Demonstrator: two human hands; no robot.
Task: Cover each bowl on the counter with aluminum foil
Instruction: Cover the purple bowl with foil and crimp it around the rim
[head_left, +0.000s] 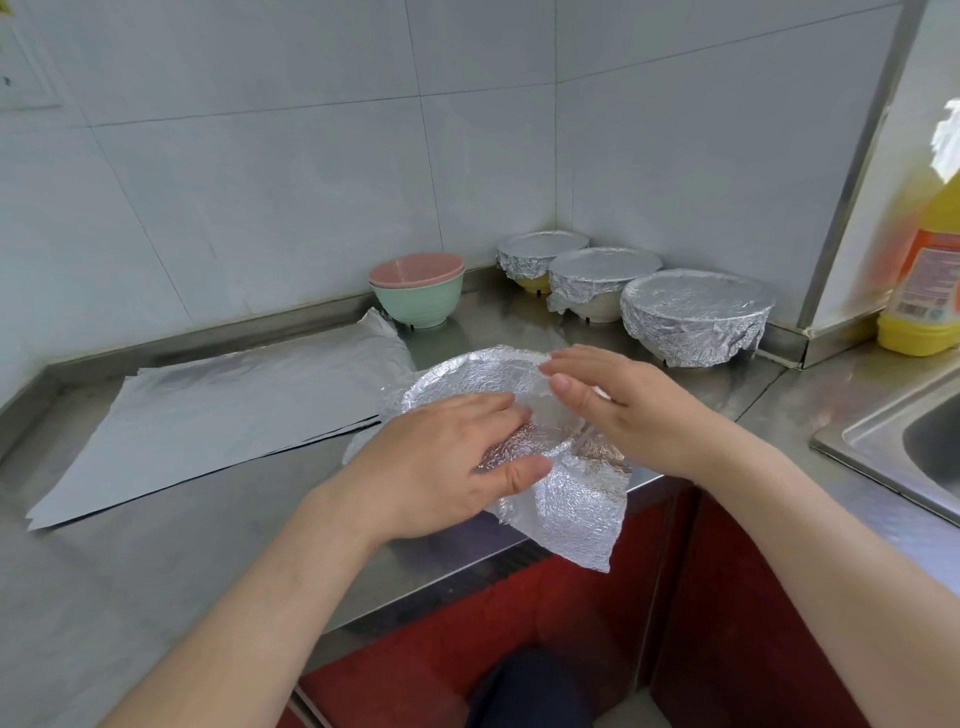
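Flat silver aluminium foil sheets (218, 415) are stacked at left on the steel desk (156, 571); nested pink and green bowls (415, 296) are left uncovered behind. At centre, a crinkled foil sheet (467, 374) is draped over a hidden bowl and pressed down by left hand (447, 462) and right hand (623, 405), fingers flat, nothing pinched. Three foil-wrapped bowls (602, 275) are parked right. Rim crimping is judged in hand; the loose front corner needs tucking next.
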